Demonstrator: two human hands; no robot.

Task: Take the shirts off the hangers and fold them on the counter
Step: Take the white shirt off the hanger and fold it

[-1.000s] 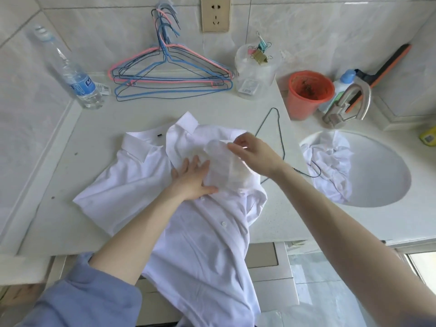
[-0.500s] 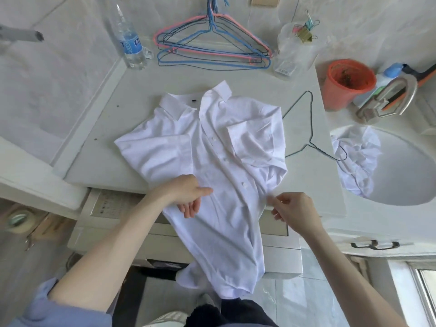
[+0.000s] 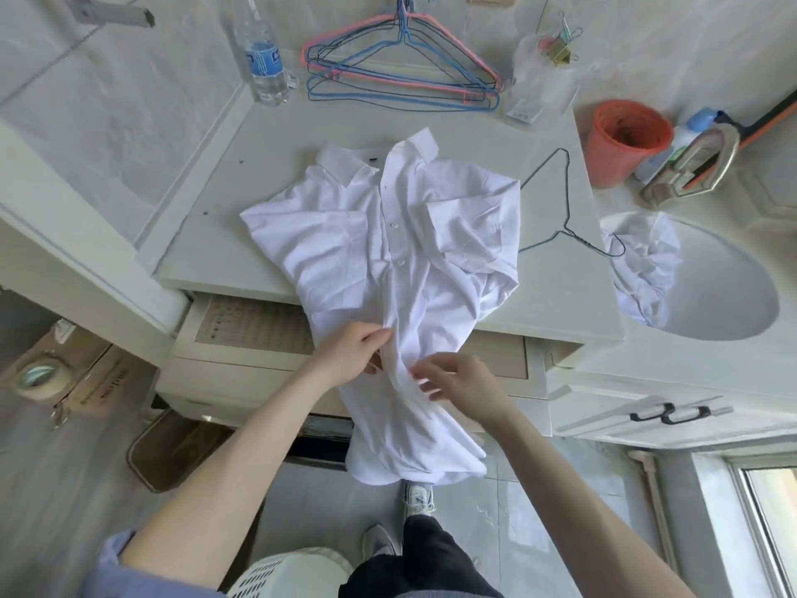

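White shirt (image 3: 388,252) lies face-up on the desk (image 3: 258,166), tail hanging off the near edge. Left hand (image 3: 351,353) and right hand (image 3: 463,381) both pinch its lower placket, probably squaring the front before folding. Bare black hanger (image 3: 556,200) sits just right of the shirt, discarded.

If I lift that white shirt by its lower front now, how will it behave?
Probably floppy: the white shirt creases and its lower half droops off the counter edge. Likely light: thin fabric bunches at the left hand. It may slide off, with so much overhanging.
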